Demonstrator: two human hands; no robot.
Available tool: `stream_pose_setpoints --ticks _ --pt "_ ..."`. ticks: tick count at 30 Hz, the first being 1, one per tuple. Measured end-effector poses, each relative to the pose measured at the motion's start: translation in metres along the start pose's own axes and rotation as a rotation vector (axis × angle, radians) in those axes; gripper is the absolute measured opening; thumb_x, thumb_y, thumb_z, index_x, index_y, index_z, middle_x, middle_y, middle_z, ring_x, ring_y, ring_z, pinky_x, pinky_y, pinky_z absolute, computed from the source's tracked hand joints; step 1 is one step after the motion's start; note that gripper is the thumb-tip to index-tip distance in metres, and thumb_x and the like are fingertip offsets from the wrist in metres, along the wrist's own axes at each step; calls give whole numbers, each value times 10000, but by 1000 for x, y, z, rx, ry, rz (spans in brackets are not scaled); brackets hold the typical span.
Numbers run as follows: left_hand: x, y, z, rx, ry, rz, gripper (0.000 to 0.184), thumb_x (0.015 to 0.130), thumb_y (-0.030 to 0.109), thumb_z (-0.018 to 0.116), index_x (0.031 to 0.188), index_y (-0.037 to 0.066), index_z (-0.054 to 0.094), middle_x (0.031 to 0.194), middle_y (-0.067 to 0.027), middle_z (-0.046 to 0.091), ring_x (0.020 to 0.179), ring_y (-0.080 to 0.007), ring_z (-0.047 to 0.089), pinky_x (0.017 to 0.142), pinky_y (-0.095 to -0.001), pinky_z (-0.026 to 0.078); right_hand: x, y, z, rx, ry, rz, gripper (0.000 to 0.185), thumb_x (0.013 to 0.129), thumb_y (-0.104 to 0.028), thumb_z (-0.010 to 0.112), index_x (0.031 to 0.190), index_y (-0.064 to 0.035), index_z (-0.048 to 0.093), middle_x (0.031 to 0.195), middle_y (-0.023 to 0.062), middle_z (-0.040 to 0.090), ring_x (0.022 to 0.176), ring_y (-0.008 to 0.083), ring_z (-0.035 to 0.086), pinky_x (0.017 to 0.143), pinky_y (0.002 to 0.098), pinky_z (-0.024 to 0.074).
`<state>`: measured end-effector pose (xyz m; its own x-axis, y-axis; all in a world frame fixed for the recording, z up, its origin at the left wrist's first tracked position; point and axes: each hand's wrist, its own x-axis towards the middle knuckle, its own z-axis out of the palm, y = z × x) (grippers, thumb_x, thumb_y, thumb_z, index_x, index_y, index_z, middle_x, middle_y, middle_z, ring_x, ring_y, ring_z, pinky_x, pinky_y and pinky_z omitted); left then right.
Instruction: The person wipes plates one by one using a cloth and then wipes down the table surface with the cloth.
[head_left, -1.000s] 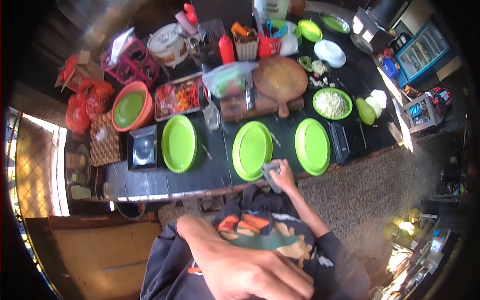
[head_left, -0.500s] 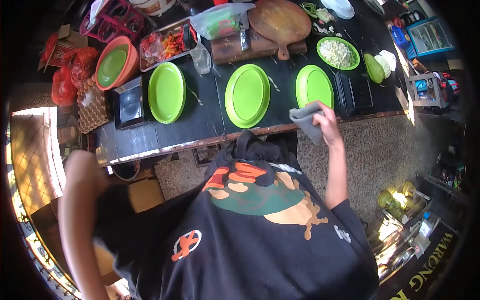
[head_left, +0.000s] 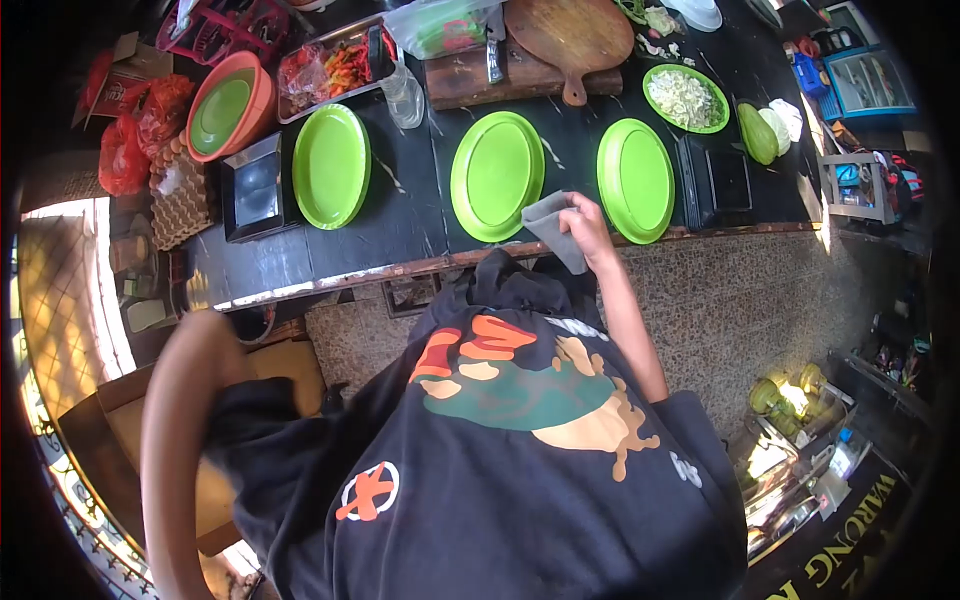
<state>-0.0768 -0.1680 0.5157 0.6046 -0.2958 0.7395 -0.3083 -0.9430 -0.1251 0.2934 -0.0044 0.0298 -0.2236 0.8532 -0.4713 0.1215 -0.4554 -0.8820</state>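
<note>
My right hand [head_left: 585, 228] pinches a folded grey cloth [head_left: 558, 240] between thumb and fingers. The cloth is at the table's front edge, its corner against or just over the lower right rim of the middle green oval plate [head_left: 497, 178]. Right of the hand is another green oval plate [head_left: 636, 182]. Both plates appear to lie face down. A third green plate [head_left: 332, 168], with a scalloped rim, lies face up farther left. My left arm is bent at the left side; its hand is out of view.
On the black table [head_left: 410, 215] are a black square dish [head_left: 254, 188], egg trays [head_left: 182, 208], an orange basin [head_left: 262, 112] and a glass [head_left: 403, 98]. Behind lie a round wooden board [head_left: 570, 40], a knife [head_left: 494, 62] and a plate of chopped white food [head_left: 686, 98]. A green chayote-like vegetable [head_left: 757, 134] lies right.
My right hand has moved left with the cloth, from the right plate towards the middle one. My left elbow has shifted slightly right. The view has tilted a little.
</note>
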Motion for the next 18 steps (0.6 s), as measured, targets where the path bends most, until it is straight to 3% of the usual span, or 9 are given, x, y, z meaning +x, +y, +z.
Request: stream_pose_setpoints --ticks 2,4,6,7,9,10,12,15,18 --pt "-53 -46 11 76 358 -242 188 1021 80 632 1184 8 692 1100 -71 768 1048 -188 730 1024 -373 537 16 8 10 59 218 -65 465 776 -50 575 1208 75 696 943 45 688 839 121 614 739 269 488" --pt "-161 -77 56 330 526 -1038 249 1067 185 599 1234 31 701 1130 -70 753 1041 -174 710 1004 -347 532 24 7 9 62 102 3 635 744 -64 593 1355 102 645 1075 105 705 941 182 654 827 303 531" --pt "-257 -118 141 297 433 -1783 325 1113 289 565 1285 54 710 1160 -70 738 1035 -159 689 984 -321 527 28 8 21 -16 123 48 740 732 -91 627 1445 105 590 1122 148 713 962 213 679 871 321 544" --pt "-249 -140 184 44 439 -1811 303 1096 230 601 1315 39 689 1191 -76 733 1080 -175 679 1000 -323 524 29 13 27 -45 177 22 770 731 -99 643 1468 108 564 1127 173 716 968 225 686 860 329 547" --pt "-356 -126 298 -25 589 -1912 485 1028 208 723 1437 -16 590 1333 -210 707 1246 -272 680 1054 -406 535 27 14 36 -59 202 24 775 736 -99 643 1479 105 555 1114 177 717 951 226 686 850 330 548" --pt "-360 -120 321 57 371 -2093 564 944 231 788 1393 -47 592 1320 -289 683 1222 -369 691 1025 -464 553 29 12 38 -79 226 19 780 742 -98 644 1489 102 545 1102 181 717 935 228 686 839 332 549" --pt "-389 -104 375 205 322 -1997 730 894 270 821 1454 -90 523 1321 -346 635 1247 -481 627 1074 -541 498 30 9 44 -61 238 29 791 744 -102 656 1494 115 533 1072 170 721 895 215 681 805 326 543" --pt "-370 -99 391 317 155 -1948 782 870 305 834 1463 -90 513 1281 -330 634 1235 -478 605 1075 -534 478 30 9 55 125 257 29 742 733 -87 676 1430 143 565 964 106 711 793 163 644 722 296 502" --pt "-361 -112 386 262 320 -2049 844 844 397 849 1465 -75 528 1275 -301 642 1222 -466 610 1072 -530 481 37 10 51 195 325 57 540 744 -86 675 1248 108 673 878 56 686 744 129 607 688 290 475"
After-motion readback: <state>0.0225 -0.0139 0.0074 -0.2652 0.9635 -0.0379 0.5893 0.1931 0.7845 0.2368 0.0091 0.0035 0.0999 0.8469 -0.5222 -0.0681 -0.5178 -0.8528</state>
